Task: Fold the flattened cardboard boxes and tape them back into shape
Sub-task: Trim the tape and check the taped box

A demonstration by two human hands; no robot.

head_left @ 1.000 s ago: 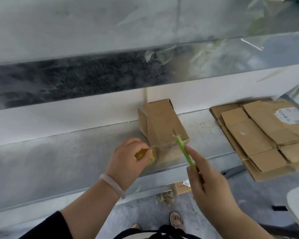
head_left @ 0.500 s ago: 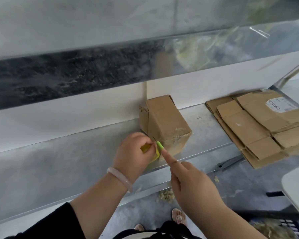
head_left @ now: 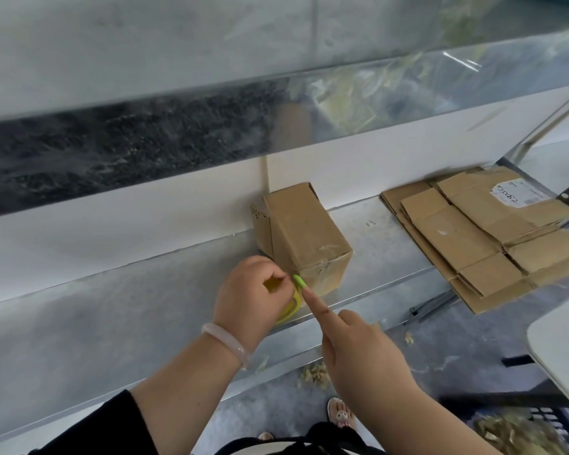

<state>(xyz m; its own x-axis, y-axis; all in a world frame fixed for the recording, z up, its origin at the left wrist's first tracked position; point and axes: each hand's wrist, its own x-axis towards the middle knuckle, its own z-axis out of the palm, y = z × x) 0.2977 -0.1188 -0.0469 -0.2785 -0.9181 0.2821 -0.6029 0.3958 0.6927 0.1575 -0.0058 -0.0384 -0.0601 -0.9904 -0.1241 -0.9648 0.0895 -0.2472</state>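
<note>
The folded cardboard box (head_left: 304, 238) stands on the metal tabletop (head_left: 112, 310), its far end near the white back wall (head_left: 112, 238) and its long axis running from about 11 o'clock down to 5 o'clock. Its near end face is turned toward the front edge.

The yellow tape roll (head_left: 289, 311) is held in the grip of the left hand (head_left: 248, 295), with the fingers curled round it. This grip lies just off the box's near lower-left corner, so the box is at about 1 o'clock from it.

The right hand (head_left: 362, 353) is brought in from 5 o'clock. Its forefinger is held out straight, the other fingers are folded under, and nothing is seen in its grip. The long green nail (head_left: 299, 281) is set at the point where tape and box corner meet.

Both hands are near that corner, but the left is nearer. The coming move is judged to turn on this corner, either parting the tape there or pressing it down.

A stack of flattened cardboard boxes (head_left: 457, 238) lies well apart at 3 o'clock. A white shipping label (head_left: 510, 195) is seen on its top sheet, with dark handwritten characters and fine print on it. Neither can be read with certainty, and no brand is made out anywhere.
</note>
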